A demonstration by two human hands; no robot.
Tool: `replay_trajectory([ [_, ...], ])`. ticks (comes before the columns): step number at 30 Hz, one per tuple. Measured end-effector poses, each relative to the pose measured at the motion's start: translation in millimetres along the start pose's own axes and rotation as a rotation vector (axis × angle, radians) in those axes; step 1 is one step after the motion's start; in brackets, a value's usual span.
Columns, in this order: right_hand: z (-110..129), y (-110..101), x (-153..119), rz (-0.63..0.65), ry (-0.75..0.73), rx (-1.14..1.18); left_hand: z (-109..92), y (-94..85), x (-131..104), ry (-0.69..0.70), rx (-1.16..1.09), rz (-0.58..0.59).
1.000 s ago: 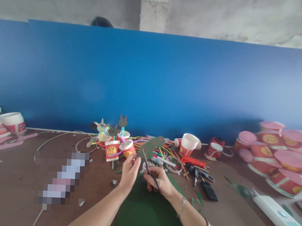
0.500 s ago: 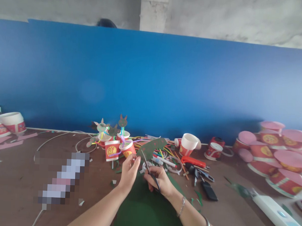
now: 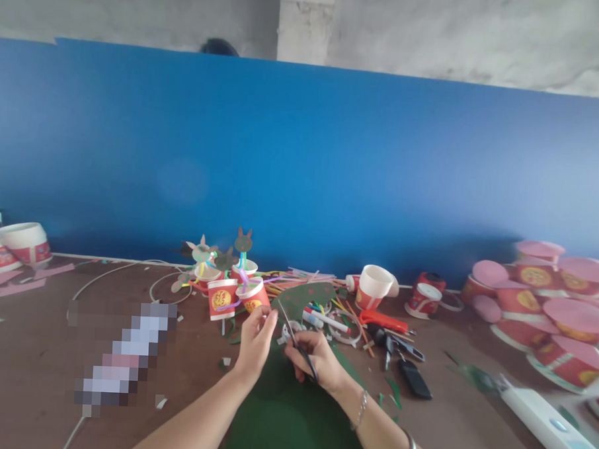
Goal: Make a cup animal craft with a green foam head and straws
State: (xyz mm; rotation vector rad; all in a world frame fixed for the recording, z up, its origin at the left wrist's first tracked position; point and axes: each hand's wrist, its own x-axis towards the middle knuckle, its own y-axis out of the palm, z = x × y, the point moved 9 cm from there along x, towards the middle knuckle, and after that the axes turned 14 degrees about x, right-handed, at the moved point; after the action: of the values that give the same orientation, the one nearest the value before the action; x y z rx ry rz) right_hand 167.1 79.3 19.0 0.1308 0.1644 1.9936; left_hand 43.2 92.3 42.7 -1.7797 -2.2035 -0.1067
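The left hand (image 3: 256, 342) has thumb and fingers drawn nearly together, pinching what looks like the near-left end of a dark green paper piece (image 3: 306, 294) with reddish spots; the exact contact is hard to make out from here. The right hand (image 3: 316, 363) is half curled, its fingers wrapped about the handles of the scissors (image 3: 295, 337).

What strikes me is how the two lines meet. The scissors run slantwise, handles low in the right hand, tips up and to the left, ending just beside the left fingertips at the paper's near edge. The paper piece stretches the other way, from the left hand off to the right and a little outward, so the blades slant across it rather than lie along it. The left hand is nearer that pinched end; how wide the blades stand, I can't tell.

Beneath both hands a large dark green sheet (image 3: 291, 423) lies on the counter (image 3: 184, 372). Farther out, beyond the right hand, are marker pens (image 3: 332, 320) and an upright white-rimmed cup (image 3: 373, 290); beyond the left hand stand red paper cups (image 3: 221, 300) with paper animal heads (image 3: 244, 241) above them.
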Motion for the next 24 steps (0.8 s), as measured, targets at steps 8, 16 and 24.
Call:
replay_trajectory([
  [8, -4.9, 1.6, -0.2, 0.033, 0.001, 0.035, 3.1, 3.0, 0.4, 0.002, 0.000, 0.031],
  [16, 0.3, 2.4, -1.2, 0.018, 0.013, 0.007, 4.1, 2.7, 1.1, -0.005, -0.017, 0.027],
  [24, -0.7, 0.9, -0.6, 0.016, 0.011, -0.020, 5.9, 2.4, 0.9, -0.020, -0.045, 0.023],
])
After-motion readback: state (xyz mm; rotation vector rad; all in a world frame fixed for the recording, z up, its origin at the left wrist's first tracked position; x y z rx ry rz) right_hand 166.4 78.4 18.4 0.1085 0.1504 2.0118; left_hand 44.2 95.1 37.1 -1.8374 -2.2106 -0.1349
